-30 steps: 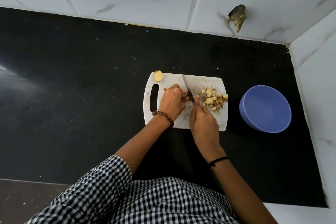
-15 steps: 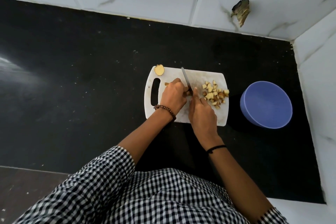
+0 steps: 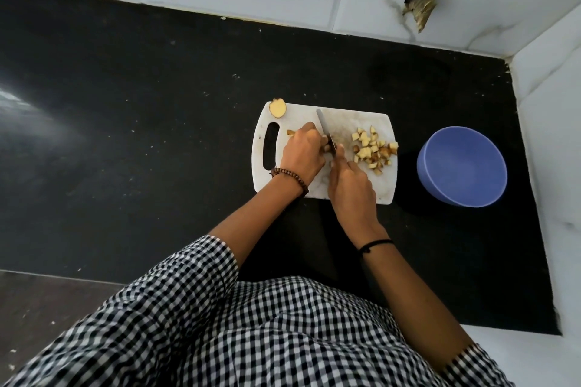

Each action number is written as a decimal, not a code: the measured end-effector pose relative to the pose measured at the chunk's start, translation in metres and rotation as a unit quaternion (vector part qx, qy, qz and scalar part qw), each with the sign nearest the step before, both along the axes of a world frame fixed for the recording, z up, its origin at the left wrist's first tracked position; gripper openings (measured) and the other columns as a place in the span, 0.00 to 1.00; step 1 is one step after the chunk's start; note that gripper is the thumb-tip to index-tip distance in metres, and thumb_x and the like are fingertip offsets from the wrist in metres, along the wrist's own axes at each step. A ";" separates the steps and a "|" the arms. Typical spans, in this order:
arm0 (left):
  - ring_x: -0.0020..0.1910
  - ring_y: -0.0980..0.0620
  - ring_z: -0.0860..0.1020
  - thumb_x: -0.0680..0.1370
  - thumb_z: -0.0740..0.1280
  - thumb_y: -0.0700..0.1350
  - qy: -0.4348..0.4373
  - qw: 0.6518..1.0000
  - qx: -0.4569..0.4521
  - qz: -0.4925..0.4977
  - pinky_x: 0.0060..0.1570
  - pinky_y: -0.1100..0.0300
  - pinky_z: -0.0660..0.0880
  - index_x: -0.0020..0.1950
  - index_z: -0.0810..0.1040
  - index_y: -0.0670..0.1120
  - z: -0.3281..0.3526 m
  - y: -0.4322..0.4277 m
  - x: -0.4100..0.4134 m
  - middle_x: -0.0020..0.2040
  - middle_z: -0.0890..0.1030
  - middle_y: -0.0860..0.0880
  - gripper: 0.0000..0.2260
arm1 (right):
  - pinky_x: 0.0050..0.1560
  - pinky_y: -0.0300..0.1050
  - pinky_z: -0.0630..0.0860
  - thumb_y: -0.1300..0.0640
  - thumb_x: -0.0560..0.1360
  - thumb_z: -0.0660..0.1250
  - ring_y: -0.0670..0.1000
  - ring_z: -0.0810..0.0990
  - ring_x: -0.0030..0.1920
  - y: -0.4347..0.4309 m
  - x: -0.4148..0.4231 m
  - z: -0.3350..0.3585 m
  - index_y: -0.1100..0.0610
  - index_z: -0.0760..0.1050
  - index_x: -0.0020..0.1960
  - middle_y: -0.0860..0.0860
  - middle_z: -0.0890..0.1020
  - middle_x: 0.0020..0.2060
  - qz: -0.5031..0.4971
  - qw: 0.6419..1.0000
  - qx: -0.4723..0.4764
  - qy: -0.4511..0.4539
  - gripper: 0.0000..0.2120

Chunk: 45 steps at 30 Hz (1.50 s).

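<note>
Your right grip curls round a slim steel knife; your left grip clamps a pale vegetable strip mid-board. Scuffed white plastic board on black bench; rough cubes right, round blue bowl beyond.

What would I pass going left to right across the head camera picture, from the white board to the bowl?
round slice → left hand → pile of cut pieces → blue bowl

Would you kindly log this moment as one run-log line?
stage: chopping | left hand: holds piece on board | right hand: grips knife | diced pile: right of knife | bowl: right of board
</note>
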<state>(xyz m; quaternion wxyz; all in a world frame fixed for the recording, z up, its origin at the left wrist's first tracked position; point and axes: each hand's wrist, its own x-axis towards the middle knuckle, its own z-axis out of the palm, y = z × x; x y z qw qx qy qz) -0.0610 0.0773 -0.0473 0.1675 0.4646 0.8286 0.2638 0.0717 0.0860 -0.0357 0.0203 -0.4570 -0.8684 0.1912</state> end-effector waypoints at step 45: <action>0.43 0.51 0.77 0.75 0.70 0.40 -0.021 0.999 0.036 0.005 0.40 0.64 0.72 0.51 0.82 0.42 0.005 -0.004 0.001 0.48 0.78 0.46 0.06 | 0.42 0.55 0.80 0.53 0.84 0.57 0.53 0.81 0.43 -0.016 0.030 0.026 0.56 0.74 0.62 0.53 0.81 0.44 -0.059 0.992 -0.013 0.113 0.12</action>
